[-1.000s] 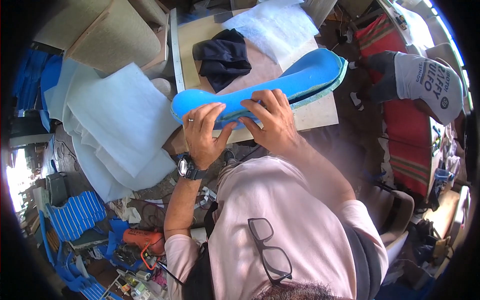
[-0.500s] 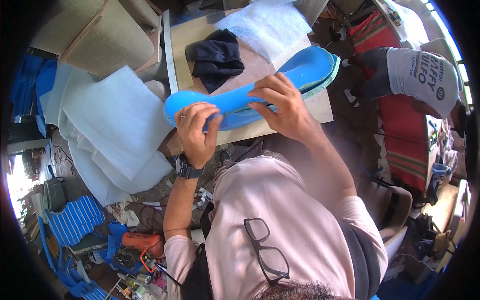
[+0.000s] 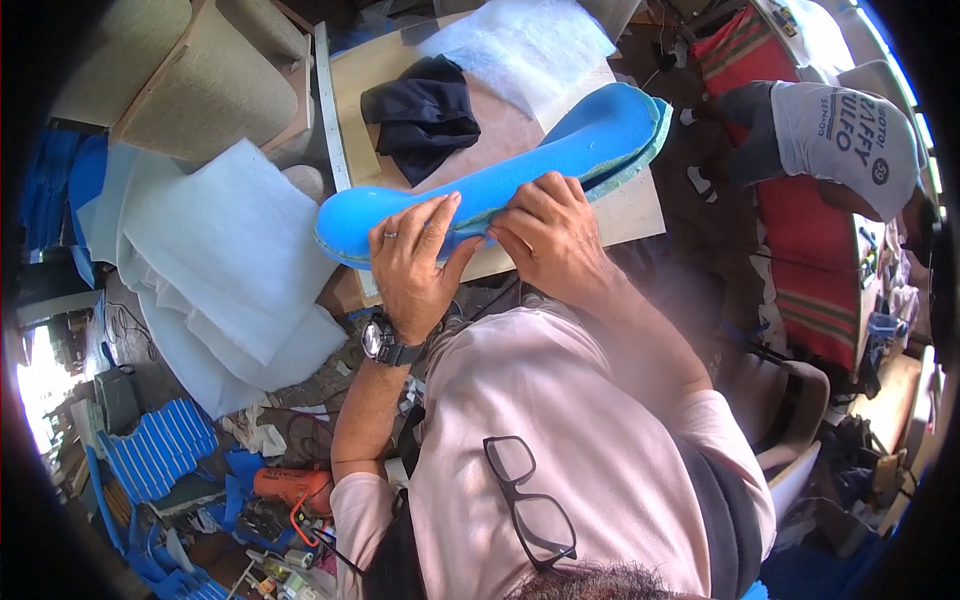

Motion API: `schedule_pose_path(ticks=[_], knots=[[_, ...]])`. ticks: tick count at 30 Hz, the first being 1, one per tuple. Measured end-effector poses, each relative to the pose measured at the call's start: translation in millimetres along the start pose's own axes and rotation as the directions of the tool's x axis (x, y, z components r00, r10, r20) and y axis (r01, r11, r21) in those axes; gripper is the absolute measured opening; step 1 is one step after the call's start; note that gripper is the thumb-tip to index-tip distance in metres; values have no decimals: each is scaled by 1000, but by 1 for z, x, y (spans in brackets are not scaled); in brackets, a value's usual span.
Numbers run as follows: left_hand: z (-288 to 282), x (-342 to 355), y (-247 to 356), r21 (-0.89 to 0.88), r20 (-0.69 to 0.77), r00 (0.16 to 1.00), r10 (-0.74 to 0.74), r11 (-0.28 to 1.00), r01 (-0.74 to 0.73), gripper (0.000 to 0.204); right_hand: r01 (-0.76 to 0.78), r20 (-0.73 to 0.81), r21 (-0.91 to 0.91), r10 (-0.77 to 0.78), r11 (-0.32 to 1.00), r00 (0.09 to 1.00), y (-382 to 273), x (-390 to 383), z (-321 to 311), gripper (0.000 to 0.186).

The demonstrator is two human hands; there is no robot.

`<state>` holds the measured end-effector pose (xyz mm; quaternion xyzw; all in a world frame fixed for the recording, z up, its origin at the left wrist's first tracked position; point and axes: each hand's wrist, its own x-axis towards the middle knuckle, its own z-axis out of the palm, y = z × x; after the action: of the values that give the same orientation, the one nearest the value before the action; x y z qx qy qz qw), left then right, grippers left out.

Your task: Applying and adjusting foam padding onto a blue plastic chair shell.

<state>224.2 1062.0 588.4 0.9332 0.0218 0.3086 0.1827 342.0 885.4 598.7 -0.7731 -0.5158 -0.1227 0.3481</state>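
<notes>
Blue foam piece [image 3: 490, 192], over near side of table [image 3: 632, 208], pinched along its near edge by left hand [image 3: 410, 250] and right hand [image 3: 556, 240], probably to press layers together, despite gaping farther right.

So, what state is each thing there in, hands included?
Long curved blue foam piece: held, edges gaping at the right end
Bare left hand: gripping the foam's near edge
Bare right hand: pinching that same edge
Dark cloth: crumpled
White fluffy sheets at left: piled unevenly
Black wristwatch: fastened
</notes>
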Motion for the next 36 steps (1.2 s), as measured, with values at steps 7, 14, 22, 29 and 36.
schedule_pose_path(ticks=[7,14,22,29,36], knots=[[8,8,0,-41,-81,997,17,999,-20,19,51,-10,51,-50,997,999,12,19,7,15],[-13,7,-27,-41,-89,988,125,991,-129,17,152,-4,135,-153,979,988,7,30,12,14],[-53,-13,-50,-116,97,994,45,993,-33,24,102,-48,135,-96,986,994,-2,-1,-9,27],[-26,-25,-30,-58,-46,990,130,989,-133,28,97,-37,-20,-98,995,995,-30,-19,15,33],[-27,-27,-32,-79,0,990,138,987,-138,27,101,-72,-70,-106,992,992,-39,-18,19,19]])
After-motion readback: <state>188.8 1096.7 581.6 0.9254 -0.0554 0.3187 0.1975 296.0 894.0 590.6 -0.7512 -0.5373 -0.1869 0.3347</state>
